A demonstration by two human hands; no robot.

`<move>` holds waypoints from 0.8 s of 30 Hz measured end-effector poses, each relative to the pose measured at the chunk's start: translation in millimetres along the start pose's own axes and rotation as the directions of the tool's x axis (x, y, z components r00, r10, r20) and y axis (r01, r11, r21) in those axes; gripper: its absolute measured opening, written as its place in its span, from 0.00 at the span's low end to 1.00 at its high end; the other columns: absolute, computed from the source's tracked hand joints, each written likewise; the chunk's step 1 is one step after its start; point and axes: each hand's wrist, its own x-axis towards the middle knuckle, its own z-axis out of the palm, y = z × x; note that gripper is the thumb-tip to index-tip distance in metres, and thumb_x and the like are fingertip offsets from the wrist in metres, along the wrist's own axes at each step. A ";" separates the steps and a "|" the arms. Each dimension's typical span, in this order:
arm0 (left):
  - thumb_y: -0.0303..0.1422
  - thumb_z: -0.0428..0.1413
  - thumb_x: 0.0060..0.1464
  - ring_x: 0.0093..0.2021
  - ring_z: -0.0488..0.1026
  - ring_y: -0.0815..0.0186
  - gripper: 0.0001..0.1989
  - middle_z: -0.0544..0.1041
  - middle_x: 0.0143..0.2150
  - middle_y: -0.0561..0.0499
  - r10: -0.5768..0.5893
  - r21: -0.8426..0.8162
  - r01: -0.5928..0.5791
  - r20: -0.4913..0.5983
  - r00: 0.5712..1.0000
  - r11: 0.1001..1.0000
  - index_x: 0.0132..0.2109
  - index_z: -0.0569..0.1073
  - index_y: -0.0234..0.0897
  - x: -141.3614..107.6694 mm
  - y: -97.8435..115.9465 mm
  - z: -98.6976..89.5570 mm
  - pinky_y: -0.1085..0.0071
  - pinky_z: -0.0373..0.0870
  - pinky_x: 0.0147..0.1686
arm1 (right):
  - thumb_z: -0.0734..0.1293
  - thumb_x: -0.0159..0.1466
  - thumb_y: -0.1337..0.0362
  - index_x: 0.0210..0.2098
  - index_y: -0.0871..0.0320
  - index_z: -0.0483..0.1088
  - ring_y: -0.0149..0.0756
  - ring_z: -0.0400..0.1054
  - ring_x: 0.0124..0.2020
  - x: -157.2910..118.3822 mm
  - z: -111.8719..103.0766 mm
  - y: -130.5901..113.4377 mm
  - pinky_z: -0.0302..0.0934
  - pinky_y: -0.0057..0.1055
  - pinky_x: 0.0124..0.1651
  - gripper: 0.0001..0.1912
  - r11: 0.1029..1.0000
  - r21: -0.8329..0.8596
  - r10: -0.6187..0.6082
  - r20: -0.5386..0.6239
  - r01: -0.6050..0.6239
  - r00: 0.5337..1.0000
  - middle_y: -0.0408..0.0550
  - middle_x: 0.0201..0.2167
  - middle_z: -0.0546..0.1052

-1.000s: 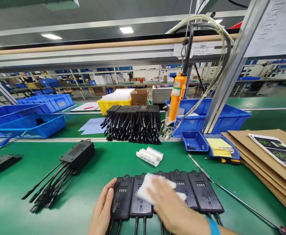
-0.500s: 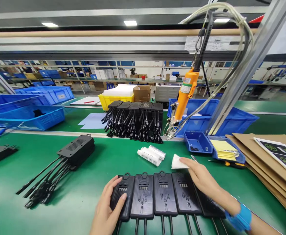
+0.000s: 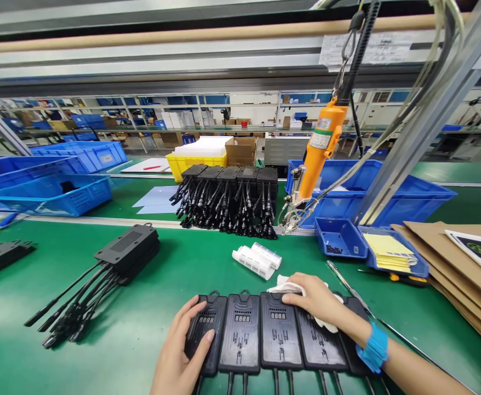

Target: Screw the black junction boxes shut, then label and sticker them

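Several black controller boxes with small digit displays, such as this middle one (image 3: 281, 343), lie side by side on the green table, cables toward me. My left hand (image 3: 185, 343) spans the leftmost box (image 3: 205, 323), thumb and fingers spread along its edges. Crumpled under my right hand (image 3: 316, 300) is a white cloth (image 3: 286, 285), which covers the top of the fourth box (image 3: 324, 351). The right thumb rests on the top edge of the middle box. A blue band circles the right wrist. White rolls of labels (image 3: 254, 261) lie beyond the boxes.
Stacked cabled boxes stand at the left (image 3: 127, 247) and at the back (image 3: 227, 200). An orange screwdriver (image 3: 320, 145) hangs right of centre. Blue bins (image 3: 341, 238), a metal rod (image 3: 353, 291) and cardboard sheets (image 3: 462, 274) are on the right.
My right hand has moved left and nearer with the cloth, from beyond the boxes onto their top ends. The cloth is now more spread out. My left hand stays on the leftmost box.
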 end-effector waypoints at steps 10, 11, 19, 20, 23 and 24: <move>0.43 0.51 0.63 0.62 0.65 0.50 0.18 0.64 0.65 0.43 0.013 -0.029 -0.014 -0.022 1.000 0.999 0.57 0.69 0.45 -2.1 -3.1 0.3 0.62 0.76 0.46 | 0.54 0.70 0.68 0.58 0.53 0.68 0.36 0.66 0.59 -28.5 17.6 -35.3 0.56 0.36 0.65 0.21 0.759 0.069 -0.651 0.084 0.647 0.755 0.49 0.57 0.74; 0.42 0.51 0.63 0.62 0.66 0.50 0.18 0.63 0.65 0.43 0.020 -0.017 -0.021 -0.023 1.000 1.000 0.57 0.69 0.45 -2.4 -3.7 0.4 0.60 0.76 0.47 | 0.55 0.70 0.69 0.59 0.52 0.68 0.36 0.65 0.60 -29.8 19.1 -37.7 0.55 0.35 0.66 0.21 0.696 0.112 -0.717 0.157 0.709 0.679 0.48 0.58 0.73; 0.38 0.50 0.63 0.64 0.64 0.51 0.19 0.63 0.66 0.41 0.079 0.041 -0.078 -0.023 0.997 0.996 0.60 0.67 0.44 -3.9 -5.7 2.5 0.51 0.65 0.59 | 0.59 0.65 0.74 0.62 0.51 0.65 0.37 0.65 0.61 -20.6 19.3 -23.6 0.57 0.35 0.65 0.28 0.851 -0.016 -0.523 0.081 0.526 0.849 0.48 0.62 0.69; 0.38 0.50 0.63 0.64 0.64 0.51 0.19 0.63 0.65 0.41 0.084 0.042 -0.083 -0.027 0.996 0.996 0.60 0.67 0.44 -4.0 -6.1 2.6 0.51 0.65 0.59 | 0.60 0.64 0.74 0.62 0.50 0.66 0.36 0.65 0.61 -19.8 20.6 -23.1 0.57 0.34 0.65 0.28 0.795 0.023 -0.602 0.154 0.606 0.783 0.47 0.61 0.69; 0.37 0.50 0.63 0.63 0.65 0.51 0.20 0.63 0.66 0.41 0.086 0.056 -0.084 -0.036 0.996 0.995 0.61 0.66 0.44 -4.9 -6.8 2.8 0.51 0.66 0.58 | 0.54 0.61 0.79 0.59 0.60 0.69 0.41 0.69 0.58 -14.7 23.9 -21.6 0.61 0.40 0.62 0.30 0.880 -0.134 -0.441 0.122 0.455 0.889 0.56 0.58 0.72; 0.37 0.50 0.63 0.63 0.65 0.51 0.20 0.62 0.66 0.40 0.091 0.064 -0.089 -0.035 0.995 0.994 0.61 0.66 0.44 -5.4 -6.8 2.9 0.51 0.67 0.58 | 0.52 0.60 0.80 0.59 0.64 0.69 0.44 0.69 0.58 -13.4 24.9 -21.3 0.62 0.43 0.61 0.31 0.913 -0.223 -0.344 0.032 0.342 0.938 0.60 0.58 0.72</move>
